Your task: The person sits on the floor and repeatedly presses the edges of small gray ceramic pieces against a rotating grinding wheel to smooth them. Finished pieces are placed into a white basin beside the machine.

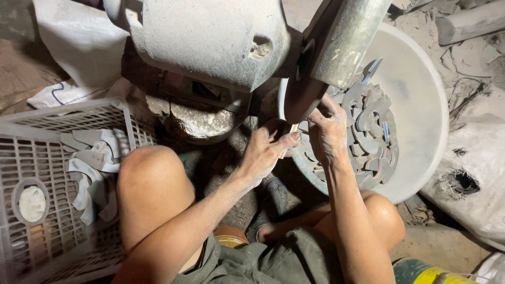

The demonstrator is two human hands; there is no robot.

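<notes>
dusty workshop floor; both hands, left (pixel 265 152) and right (pixel 327 134), clamped on curved metal piece (pixel 289 138) at grinding wheel (pixel 304 97); crate (pixel 31 158) holds few pieces, basin (pixel 421 105) many.

Both hands (pixel 294 142) at grinding wheel (pixel 305 97)

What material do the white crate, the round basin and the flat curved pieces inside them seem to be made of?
The crate looks like moulded plastic: white, with a regular lattice of slots. The basin is probably plastic or enamelled metal; its smooth wall is coated with pale dust, so I cannot tell which. The curved pieces seem to be thin, stiff sheet, grey and matt with coloured edges; the exact material is unclear.
</notes>
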